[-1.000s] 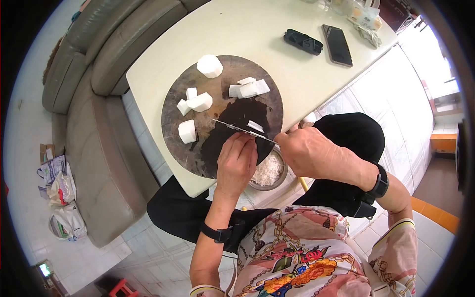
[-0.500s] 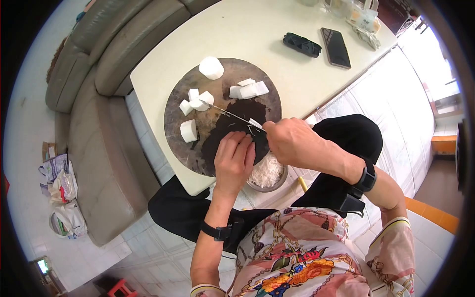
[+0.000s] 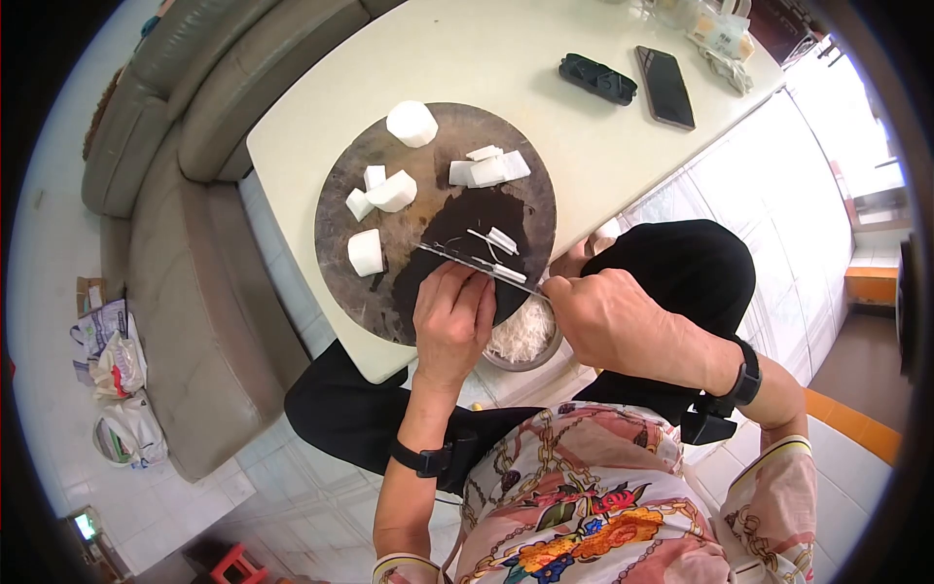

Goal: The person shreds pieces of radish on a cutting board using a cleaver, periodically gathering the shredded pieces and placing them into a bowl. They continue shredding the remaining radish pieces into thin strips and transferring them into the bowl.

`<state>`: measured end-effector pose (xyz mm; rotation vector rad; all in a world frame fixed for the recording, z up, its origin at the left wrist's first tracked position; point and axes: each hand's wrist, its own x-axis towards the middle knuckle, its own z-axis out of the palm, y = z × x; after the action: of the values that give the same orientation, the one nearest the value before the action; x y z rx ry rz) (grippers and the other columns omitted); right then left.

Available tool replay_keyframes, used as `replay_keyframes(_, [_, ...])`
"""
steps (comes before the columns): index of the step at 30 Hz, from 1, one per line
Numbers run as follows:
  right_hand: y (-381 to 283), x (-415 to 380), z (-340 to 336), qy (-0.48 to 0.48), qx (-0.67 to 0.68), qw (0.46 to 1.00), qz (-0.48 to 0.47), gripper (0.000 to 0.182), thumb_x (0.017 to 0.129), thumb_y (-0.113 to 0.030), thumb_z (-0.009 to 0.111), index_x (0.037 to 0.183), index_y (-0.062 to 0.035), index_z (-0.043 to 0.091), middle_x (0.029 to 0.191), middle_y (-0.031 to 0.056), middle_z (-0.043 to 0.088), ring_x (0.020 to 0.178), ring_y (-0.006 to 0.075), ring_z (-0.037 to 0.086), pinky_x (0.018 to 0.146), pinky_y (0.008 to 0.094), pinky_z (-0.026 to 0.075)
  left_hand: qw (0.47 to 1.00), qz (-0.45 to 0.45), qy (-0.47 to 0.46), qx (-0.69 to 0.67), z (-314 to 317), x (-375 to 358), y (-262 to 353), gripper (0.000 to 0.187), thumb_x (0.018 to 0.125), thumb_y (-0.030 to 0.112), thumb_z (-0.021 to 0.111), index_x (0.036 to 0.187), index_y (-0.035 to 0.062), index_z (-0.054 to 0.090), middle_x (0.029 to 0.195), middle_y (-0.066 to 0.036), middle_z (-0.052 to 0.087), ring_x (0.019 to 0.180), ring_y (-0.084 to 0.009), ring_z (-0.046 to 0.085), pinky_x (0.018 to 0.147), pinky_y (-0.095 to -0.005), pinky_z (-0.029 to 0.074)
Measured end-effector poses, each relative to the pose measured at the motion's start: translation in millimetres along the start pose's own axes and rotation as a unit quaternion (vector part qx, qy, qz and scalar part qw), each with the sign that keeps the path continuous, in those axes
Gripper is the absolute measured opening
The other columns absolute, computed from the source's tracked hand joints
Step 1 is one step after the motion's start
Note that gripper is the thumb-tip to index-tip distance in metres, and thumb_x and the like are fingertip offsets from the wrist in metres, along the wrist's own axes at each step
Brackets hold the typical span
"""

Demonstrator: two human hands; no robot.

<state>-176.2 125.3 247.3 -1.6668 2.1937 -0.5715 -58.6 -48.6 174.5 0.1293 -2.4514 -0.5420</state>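
A knife [image 3: 465, 257] lies across the lower part of the round board [image 3: 341, 292], its handle closed in my right hand [image 3: 608, 316]. My left hand [image 3: 452, 316] rests on the board with fingers bent together against the blade; what is under the fingertips is hidden. Thin white strips [image 3: 503, 240] lie just beyond the blade. Flat white slices [image 3: 489, 168] are piled at the board's upper right. Around its left side sit a large white chunk [image 3: 412, 125], smaller pieces [image 3: 393, 191] and a block [image 3: 366, 252].
A bowl of white shreds [image 3: 522, 336] is below the board's near edge, close to my right hand. On the table [image 3: 321, 117] lie a black case [image 3: 597, 79] and a phone [image 3: 665, 87]. A grey sofa [image 3: 219, 292] stands at the left, with bags [image 3: 126, 428] beside it.
The knife and my right hand have moved down, nearer to my left fingers. White strips now lie apart on the far side of the blade. The view has shifted slightly.
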Motion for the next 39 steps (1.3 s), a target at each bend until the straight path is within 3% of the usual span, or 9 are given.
replay_keyframes(12, [-5.2, 24.6, 12.9, 0.062, -0.002, 0.998, -0.023, 0.014, 0.067, 0.005, 0.059, 0.078, 0.0039, 0.050, 0.055, 0.0183, 0.054, 0.054, 0.0368, 0.060, 0.050, 0.0412, 0.047, 1.000, -0.001, -0.001, -0.001, 0.4, -2.5, -0.1, 0.017, 0.072, 0.000, 0.071, 0.089, -0.0014, 0.068, 0.095, -0.011, 0.062, 0.094, -0.0305, 0.061, 0.079, -0.0401, 0.048])
replay_keyframes(20, [-12.8, 12.6, 10.2, 0.023, -0.016, 1.000, -0.009, 0.017, 0.067, 0.005, 0.059, 0.080, 0.0041, 0.049, 0.059, 0.0176, 0.056, 0.054, 0.0346, 0.061, 0.049, 0.0408, 0.048, 1.000, -0.002, -0.014, 0.002, -0.5, -1.6, -0.2, 0.017, 0.071, 0.000, 0.071, 0.088, -0.0002, 0.067, 0.095, -0.011, 0.062, 0.090, -0.0309, 0.059, 0.078, -0.0400, 0.048])
replay_keyframes(22, [-15.8, 11.4, 12.5, 0.020, -0.026, 0.999, -0.009, 0.018, 0.066, 0.005, 0.059, 0.081, 0.0044, 0.049, 0.061, 0.0172, 0.057, 0.055, 0.0337, 0.061, 0.049, 0.0405, 0.048, 1.000, -0.007, -0.015, -0.001, -2.1, -1.7, 0.3, 0.023, 0.067, -0.004, 0.071, 0.089, -0.0014, 0.069, 0.094, -0.013, 0.063, 0.085, -0.0340, 0.059, 0.075, -0.0413, 0.049])
replay_keyframes(31, [-20.7, 24.9, 17.7, 0.020, -0.037, 0.999, -0.015, 0.018, 0.065, 0.005, 0.060, 0.080, 0.0052, 0.049, 0.061, 0.0184, 0.057, 0.056, 0.0347, 0.063, 0.049, 0.0412, 0.048, 1.000, -0.008, -0.012, 0.000, 0.0, -2.6, -0.2, 0.020, 0.068, -0.001, 0.071, 0.088, 0.0006, 0.068, 0.094, -0.010, 0.063, 0.085, -0.0317, 0.059, 0.074, -0.0410, 0.048])
replay_keyframes(33, [-17.9, 31.3, 23.7, 0.080, -0.013, 0.997, -0.012, 0.017, 0.065, 0.004, 0.060, 0.078, 0.0048, 0.050, 0.060, 0.0193, 0.057, 0.056, 0.0359, 0.062, 0.050, 0.0429, 0.047, 1.000, 0.002, 0.009, 0.000, 2.8, -3.8, -0.6, 0.020, 0.069, -0.001, 0.071, 0.089, 0.0008, 0.068, 0.094, -0.010, 0.063, 0.086, -0.0315, 0.059, 0.074, -0.0411, 0.048])
replay_keyframes(36, [-8.0, 28.4, 19.7, 0.091, -0.010, 0.996, -0.012, 0.016, 0.065, 0.004, 0.060, 0.078, 0.0042, 0.051, 0.059, 0.0194, 0.058, 0.056, 0.0367, 0.062, 0.051, 0.0438, 0.048, 1.000, 0.010, 0.028, 0.002, 5.7, -6.8, -3.9, 0.020, 0.071, 0.000, 0.072, 0.090, 0.0010, 0.067, 0.093, -0.010, 0.063, 0.089, -0.0312, 0.060, 0.076, -0.0410, 0.049])
replay_keyframes(39, [-14.2, 16.0, 12.2, 0.066, -0.021, 0.998, -0.013, 0.015, 0.066, 0.004, 0.060, 0.078, 0.0042, 0.050, 0.059, 0.0189, 0.057, 0.055, 0.0364, 0.061, 0.051, 0.0421, 0.048, 1.000, 0.011, 0.020, 0.006, 4.4, -5.7, -3.0, 0.020, 0.071, 0.001, 0.073, 0.089, 0.0008, 0.067, 0.093, -0.010, 0.063, 0.089, -0.0310, 0.060, 0.076, -0.0408, 0.048])
